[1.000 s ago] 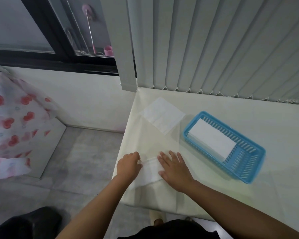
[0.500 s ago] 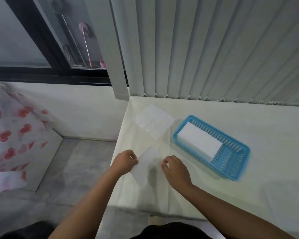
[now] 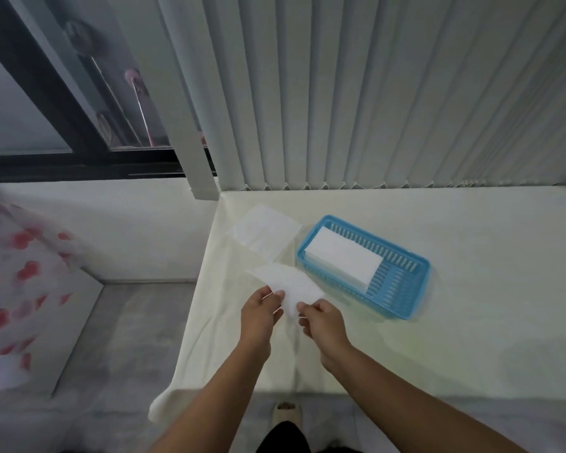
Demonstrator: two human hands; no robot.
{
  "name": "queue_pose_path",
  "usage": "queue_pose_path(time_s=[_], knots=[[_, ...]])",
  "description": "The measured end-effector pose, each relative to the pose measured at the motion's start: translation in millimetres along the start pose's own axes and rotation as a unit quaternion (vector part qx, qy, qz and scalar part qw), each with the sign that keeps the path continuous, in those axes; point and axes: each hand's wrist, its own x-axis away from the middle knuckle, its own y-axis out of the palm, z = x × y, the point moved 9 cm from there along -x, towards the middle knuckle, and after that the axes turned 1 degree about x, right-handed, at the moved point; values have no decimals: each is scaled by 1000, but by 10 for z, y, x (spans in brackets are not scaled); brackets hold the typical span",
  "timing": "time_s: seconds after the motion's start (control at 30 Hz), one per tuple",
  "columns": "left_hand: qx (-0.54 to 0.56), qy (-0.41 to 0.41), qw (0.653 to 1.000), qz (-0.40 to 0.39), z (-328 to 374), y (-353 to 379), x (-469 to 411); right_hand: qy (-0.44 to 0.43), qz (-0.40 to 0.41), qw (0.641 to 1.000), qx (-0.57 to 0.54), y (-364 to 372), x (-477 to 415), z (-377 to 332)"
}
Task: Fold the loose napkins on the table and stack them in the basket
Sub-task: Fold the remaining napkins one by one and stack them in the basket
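Together, both hands [image 3: 291, 313] pinching folded napkin [image 3: 288, 284], raised beside basket [image 3: 402, 302]

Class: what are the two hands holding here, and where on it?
Both hands, left and right, pinch one napkin at its near edge; the rest extends away toward the basket.

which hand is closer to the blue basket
Right. The right hand pinches the held napkin just beside the blue basket; the left hand is farther away.
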Motion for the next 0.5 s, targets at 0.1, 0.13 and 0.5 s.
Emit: queue_pose_path(time_s=[0.1,0.13,0.5], knots=[[59,-41,997,-37,-41,158,-50,-70,22,996,54,-170,-12,-183],[84,-55,994,-43,-12,194,-98,-90,18,993,73,-199,-27,-257],[-187,73,973,-111,832,687,-851,-68,149,986,-11,-914,-441,-593]])
